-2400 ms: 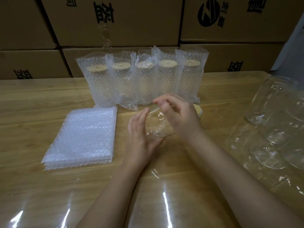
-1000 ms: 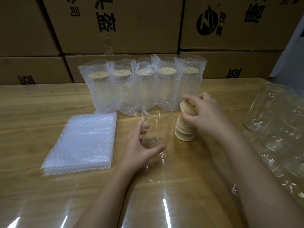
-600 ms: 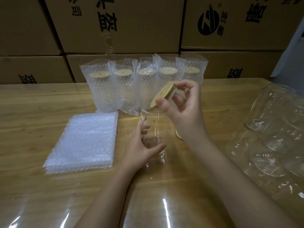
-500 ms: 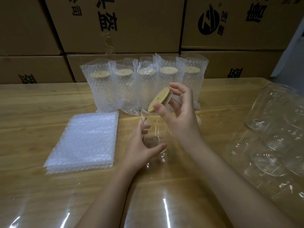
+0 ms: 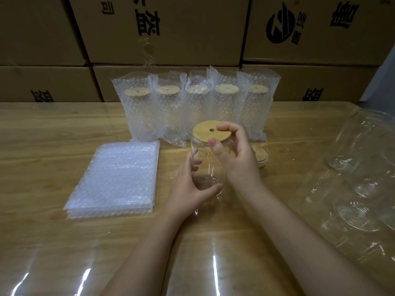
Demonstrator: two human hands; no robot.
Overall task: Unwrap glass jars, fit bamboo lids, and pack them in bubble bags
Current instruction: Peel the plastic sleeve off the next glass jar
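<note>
On the bench (image 5: 53, 146), fingers (image 5: 227, 126) of the right hand (image 5: 239, 161) are pinching the bamboo lid (image 5: 205, 133) by its rim onto the upright glass jar (image 5: 210, 167), likely slick and fragile, which the left hand (image 5: 188, 189) is gripping low around its wall.

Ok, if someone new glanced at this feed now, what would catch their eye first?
At centre, the right hand holds a round bamboo lid on the mouth of a clear glass jar, which the left hand grips. Behind stands a row of five lidded jars in bubble bags; a flat stack of empty bubble bags lies left.
</note>
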